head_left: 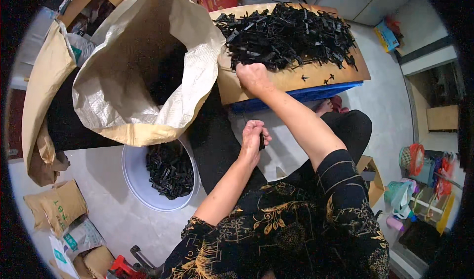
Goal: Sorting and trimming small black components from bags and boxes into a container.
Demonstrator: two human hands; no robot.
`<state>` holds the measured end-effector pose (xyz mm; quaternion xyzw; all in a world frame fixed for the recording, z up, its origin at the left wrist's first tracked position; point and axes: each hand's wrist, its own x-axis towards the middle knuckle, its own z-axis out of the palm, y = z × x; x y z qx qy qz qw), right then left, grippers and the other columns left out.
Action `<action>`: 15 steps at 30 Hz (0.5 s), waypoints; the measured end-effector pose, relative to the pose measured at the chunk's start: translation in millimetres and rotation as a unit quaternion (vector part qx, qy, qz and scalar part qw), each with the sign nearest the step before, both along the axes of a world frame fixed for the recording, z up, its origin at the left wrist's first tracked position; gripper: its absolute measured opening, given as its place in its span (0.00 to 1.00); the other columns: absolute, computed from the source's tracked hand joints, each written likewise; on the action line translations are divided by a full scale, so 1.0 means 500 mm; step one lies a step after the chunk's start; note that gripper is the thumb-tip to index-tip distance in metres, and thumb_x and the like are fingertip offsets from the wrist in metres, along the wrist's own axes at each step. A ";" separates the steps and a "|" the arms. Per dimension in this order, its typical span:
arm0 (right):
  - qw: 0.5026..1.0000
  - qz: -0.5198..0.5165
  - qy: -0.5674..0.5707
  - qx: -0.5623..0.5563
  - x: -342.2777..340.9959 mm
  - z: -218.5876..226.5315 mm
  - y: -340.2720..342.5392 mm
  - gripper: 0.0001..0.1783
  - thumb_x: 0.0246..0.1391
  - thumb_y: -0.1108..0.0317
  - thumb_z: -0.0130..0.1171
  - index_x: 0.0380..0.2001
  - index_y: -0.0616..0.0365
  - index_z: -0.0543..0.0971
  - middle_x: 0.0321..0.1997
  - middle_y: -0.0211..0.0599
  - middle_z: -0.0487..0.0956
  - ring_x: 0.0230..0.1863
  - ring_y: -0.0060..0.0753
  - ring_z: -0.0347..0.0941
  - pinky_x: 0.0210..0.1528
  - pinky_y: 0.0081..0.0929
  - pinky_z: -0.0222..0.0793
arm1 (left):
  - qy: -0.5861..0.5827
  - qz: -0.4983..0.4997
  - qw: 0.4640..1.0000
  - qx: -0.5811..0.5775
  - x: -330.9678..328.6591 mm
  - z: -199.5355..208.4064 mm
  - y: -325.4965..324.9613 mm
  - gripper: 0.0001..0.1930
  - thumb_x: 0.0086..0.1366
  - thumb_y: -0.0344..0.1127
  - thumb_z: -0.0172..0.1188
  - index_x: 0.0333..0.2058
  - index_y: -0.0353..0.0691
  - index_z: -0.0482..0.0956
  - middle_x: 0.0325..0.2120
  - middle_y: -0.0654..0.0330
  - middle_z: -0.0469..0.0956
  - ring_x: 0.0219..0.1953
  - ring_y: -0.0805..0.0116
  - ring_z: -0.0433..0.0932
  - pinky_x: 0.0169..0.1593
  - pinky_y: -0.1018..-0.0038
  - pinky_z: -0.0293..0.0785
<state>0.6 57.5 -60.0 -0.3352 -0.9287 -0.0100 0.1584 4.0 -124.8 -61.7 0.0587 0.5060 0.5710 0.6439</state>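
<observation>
Slim, jagged black plastic parts [291, 36] lie heaped far right. Left hand [252, 140] cups one; right hand's [254, 76] hold I cannot tell. An open sack [148, 132] overlaps the near-left bucket [134, 176].

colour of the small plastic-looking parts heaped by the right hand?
Black; the small plastic-looking parts by the right hand show best in the head view.
</observation>
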 end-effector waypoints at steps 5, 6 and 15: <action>0.998 0.039 -0.056 -0.007 0.028 0.008 -0.016 0.03 0.42 0.70 0.51 0.21 0.57 0.73 0.18 0.41 0.77 0.23 0.38 0.77 0.23 0.32 0.71 | 0.033 0.011 0.999 0.017 -0.007 -0.017 0.002 0.08 0.63 0.37 0.47 0.34 0.39 0.66 0.18 0.60 0.69 0.19 0.71 0.69 0.20 0.79 0.64; 0.997 0.035 -0.064 -0.003 0.030 0.006 -0.020 0.04 0.43 0.70 0.50 0.23 0.58 0.73 0.19 0.42 0.77 0.24 0.39 0.77 0.23 0.33 0.71 | 0.037 0.004 0.999 0.014 -0.006 -0.018 0.002 0.08 0.63 0.37 0.47 0.34 0.39 0.66 0.19 0.60 0.69 0.19 0.71 0.69 0.20 0.79 0.64; 0.989 0.072 0.055 -0.117 0.100 0.031 -0.026 0.05 0.44 0.68 0.52 0.28 0.52 0.73 0.19 0.43 0.75 0.23 0.46 0.74 0.23 0.40 0.67 | -0.007 0.103 0.993 0.064 -0.038 0.018 -0.004 0.13 0.61 0.42 0.53 0.39 0.42 0.66 0.27 0.60 0.72 0.21 0.74 0.70 0.21 0.81 0.65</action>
